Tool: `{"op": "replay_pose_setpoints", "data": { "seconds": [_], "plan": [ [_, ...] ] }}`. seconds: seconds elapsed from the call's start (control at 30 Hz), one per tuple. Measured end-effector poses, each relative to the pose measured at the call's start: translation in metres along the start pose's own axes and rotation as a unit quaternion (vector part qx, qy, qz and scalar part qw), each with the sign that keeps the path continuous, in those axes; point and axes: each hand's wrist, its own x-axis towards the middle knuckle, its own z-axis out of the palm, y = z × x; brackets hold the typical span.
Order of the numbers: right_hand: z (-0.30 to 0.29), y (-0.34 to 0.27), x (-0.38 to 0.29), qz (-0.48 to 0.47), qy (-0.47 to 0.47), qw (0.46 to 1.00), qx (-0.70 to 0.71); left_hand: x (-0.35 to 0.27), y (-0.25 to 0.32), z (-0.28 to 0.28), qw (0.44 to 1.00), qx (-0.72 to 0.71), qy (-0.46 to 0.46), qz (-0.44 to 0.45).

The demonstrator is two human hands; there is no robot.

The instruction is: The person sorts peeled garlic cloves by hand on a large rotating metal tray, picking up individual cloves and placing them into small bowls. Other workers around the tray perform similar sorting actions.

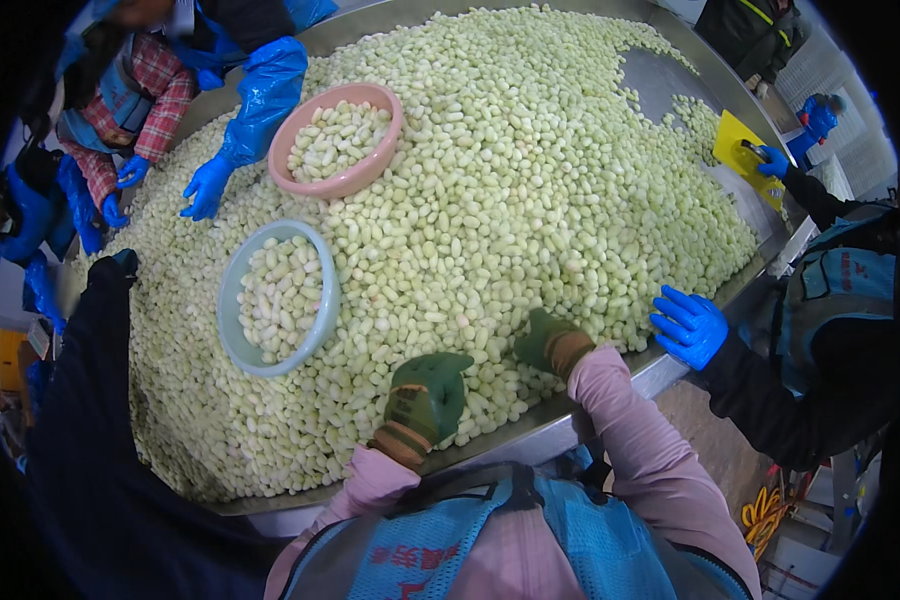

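Observation:
My left hand (pixel 427 394), in a green work glove with a brownish cuff, rests on a heap of small pale green oval fruits (pixel 450 262) near the table's front edge. Its thumb side points right, and its fingers are bent down out of sight. To its right, my right hand (pixel 553 343) wears a matching glove and reaches into the same heap, its fingertips hidden among the fruits. Whether either hand holds any fruit is not visible. A light blue plastic basin (pixel 328 319) with paler fruits stands left of my left hand.
A pink plastic basin (pixel 390 142) of fruits sits farther back. The metal table (pixel 664 82) has a raised rim. Co-workers crowd both sides: a blue-gloved hand (pixel 690 326) lies close on my right, and another holds a yellow scraper (pixel 746 157). A dark sleeve (pixel 94 360) extends at left.

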Motion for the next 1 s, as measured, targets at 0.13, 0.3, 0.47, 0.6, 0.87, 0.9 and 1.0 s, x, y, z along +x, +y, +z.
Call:
{"op": "replay_pose_setpoints", "data": {
  "seconds": [0.13, 0.3, 0.47, 0.6, 0.87, 0.9, 1.0],
  "plan": [
    [0.015, -0.028, -0.030, -0.096, -0.059, 0.993, 0.020, 0.003, 0.012, -0.005, 0.993, 0.100, -0.046, 0.030],
    [-0.013, -0.036, -0.020, -0.155, 0.098, 0.981, -0.069, -0.003, 0.010, -0.009, 0.997, 0.067, -0.039, 0.027],
    [-0.057, -0.035, 0.050, -0.059, 0.252, 0.958, -0.125, -0.012, 0.008, -0.003, 0.993, 0.112, -0.044, 0.019],
    [-0.070, -0.053, 0.063, -0.022, 0.157, 0.976, -0.149, -0.013, 0.005, 0.000, 0.991, 0.124, -0.058, 0.005],
    [-0.053, -0.007, 0.062, -0.131, 0.061, 0.974, 0.174, -0.013, 0.013, -0.004, 0.989, 0.133, -0.058, 0.013],
    [-0.053, -0.002, 0.052, -0.127, 0.021, 0.952, 0.277, -0.014, 0.014, -0.004, 0.989, 0.133, -0.056, 0.012],
    [-0.045, 0.006, 0.016, -0.131, -0.003, 0.900, 0.415, -0.013, 0.017, -0.003, 0.990, 0.133, -0.056, 0.007]
  ]
}}
